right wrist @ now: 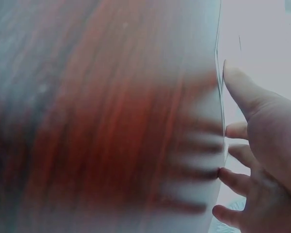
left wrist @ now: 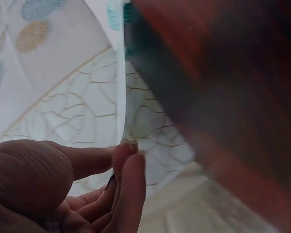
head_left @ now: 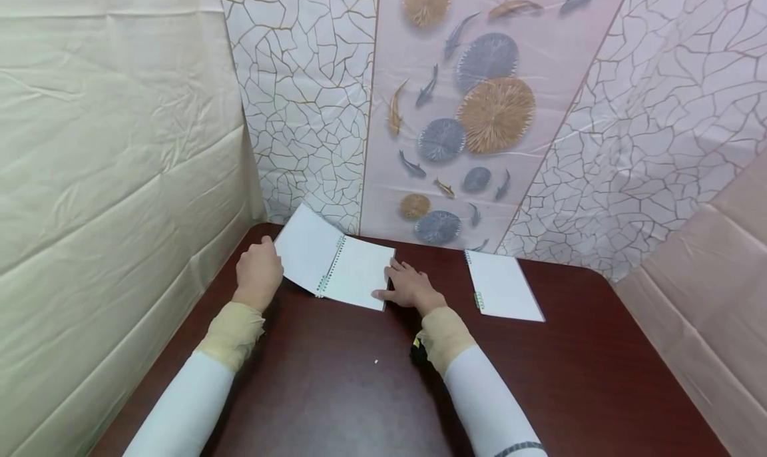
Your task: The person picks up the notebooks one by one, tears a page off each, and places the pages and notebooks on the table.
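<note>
A spiral notebook [head_left: 361, 270] lies open near the back edge of the table, its blank white pages facing up. Its left leaf [head_left: 307, 249] is raised at a tilt, and my left hand [head_left: 259, 270] pinches that leaf's outer edge. In the left wrist view, thumb and fingertips meet on the thin leaf [left wrist: 121, 92], seen edge-on. My right hand [head_left: 410, 287] rests at the notebook's right edge, fingers spread, thumb on the page's lower corner. The right wrist view shows the fingertips touching along that edge.
Another spiral notebook [head_left: 505, 285] with a white page up lies to the right on the dark red-brown table [head_left: 335, 390]. A tiny white speck [head_left: 375, 362] sits on the tabletop. Patterned cloth [head_left: 305, 97] hangs behind, and plain beige cloth [head_left: 120, 177] borders the left.
</note>
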`<state>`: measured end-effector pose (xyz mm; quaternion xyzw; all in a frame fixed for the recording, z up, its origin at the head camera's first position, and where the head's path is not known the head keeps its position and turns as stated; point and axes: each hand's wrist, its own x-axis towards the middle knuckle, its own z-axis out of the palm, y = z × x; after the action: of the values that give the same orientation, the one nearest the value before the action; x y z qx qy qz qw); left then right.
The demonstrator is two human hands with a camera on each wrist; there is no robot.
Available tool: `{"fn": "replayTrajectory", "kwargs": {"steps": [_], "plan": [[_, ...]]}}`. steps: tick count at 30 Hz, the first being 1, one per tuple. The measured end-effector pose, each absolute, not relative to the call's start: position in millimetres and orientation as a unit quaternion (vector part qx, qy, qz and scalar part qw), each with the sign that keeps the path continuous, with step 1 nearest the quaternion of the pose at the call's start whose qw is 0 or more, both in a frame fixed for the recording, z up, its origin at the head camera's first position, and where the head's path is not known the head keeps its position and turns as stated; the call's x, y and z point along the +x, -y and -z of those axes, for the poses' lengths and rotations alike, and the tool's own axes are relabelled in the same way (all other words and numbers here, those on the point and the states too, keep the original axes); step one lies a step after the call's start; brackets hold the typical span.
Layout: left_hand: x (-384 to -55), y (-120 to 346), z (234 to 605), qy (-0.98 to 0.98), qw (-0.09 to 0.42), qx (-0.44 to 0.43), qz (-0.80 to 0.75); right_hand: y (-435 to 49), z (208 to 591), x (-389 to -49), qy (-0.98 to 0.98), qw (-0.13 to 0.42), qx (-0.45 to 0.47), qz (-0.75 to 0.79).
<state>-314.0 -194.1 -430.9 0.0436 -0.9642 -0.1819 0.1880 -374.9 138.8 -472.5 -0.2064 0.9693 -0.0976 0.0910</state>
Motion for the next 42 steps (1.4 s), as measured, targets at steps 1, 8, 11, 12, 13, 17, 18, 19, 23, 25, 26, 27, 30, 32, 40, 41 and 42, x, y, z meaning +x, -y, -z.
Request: {"fn": "replayTrajectory", "kwargs": {"steps": [1,8,11,12,13,17,18,19,23,25,26,27,30,32,40,41,42], "plan": [[-315,196,434,0.965,0.178,0.046,0.184,-140,473,-375,-0.969,0.091,-0.206,0.100],[-326,211,460,0.972,0.097,0.057,0.208,-143,472,-375,-0.968,0.097,-0.202,0.115],[-327,215,468,0.972,0.070,0.058,0.217,-143,471,-376,-0.967,0.099,-0.205,0.115],[-326,216,470,0.972,0.064,0.058,0.219,-144,471,-376,-0.967,0.100,-0.206,0.116],[-326,217,471,0.972,0.059,0.056,0.221,-144,471,-377,-0.967,0.102,-0.205,0.114],[-327,219,468,0.973,0.046,0.057,0.221,-146,472,-379,-0.967,0.107,-0.205,0.106],[-328,219,466,0.974,0.041,0.060,0.214,-147,473,-380,-0.967,0.108,-0.205,0.104],[-328,218,465,0.977,0.037,0.065,0.201,-147,473,-380,-0.967,0.109,-0.207,0.101],[-333,212,457,0.987,0.017,0.091,0.131,-151,471,-380,-0.966,0.110,-0.213,0.098],[-338,205,452,0.990,0.020,0.098,0.099,-152,469,-380,-0.966,0.110,-0.214,0.095],[-340,201,449,0.991,0.023,0.096,0.089,-153,469,-381,-0.966,0.110,-0.215,0.094],[-342,197,447,0.992,0.028,0.088,0.084,-154,469,-381,-0.965,0.110,-0.218,0.093],[-353,184,444,0.996,0.034,0.021,0.084,-156,469,-381,-0.964,0.110,-0.224,0.087],[-362,175,444,0.995,0.019,-0.046,0.088,-156,469,-382,-0.963,0.108,-0.230,0.088],[-392,144,458,0.977,-0.037,-0.205,0.040,-155,473,-382,-0.957,0.130,-0.240,0.093],[-393,141,459,0.976,-0.043,-0.210,0.036,-155,473,-381,-0.957,0.128,-0.242,0.095],[-393,138,460,0.975,-0.050,-0.214,0.034,-155,472,-381,-0.957,0.125,-0.244,0.098]]}}
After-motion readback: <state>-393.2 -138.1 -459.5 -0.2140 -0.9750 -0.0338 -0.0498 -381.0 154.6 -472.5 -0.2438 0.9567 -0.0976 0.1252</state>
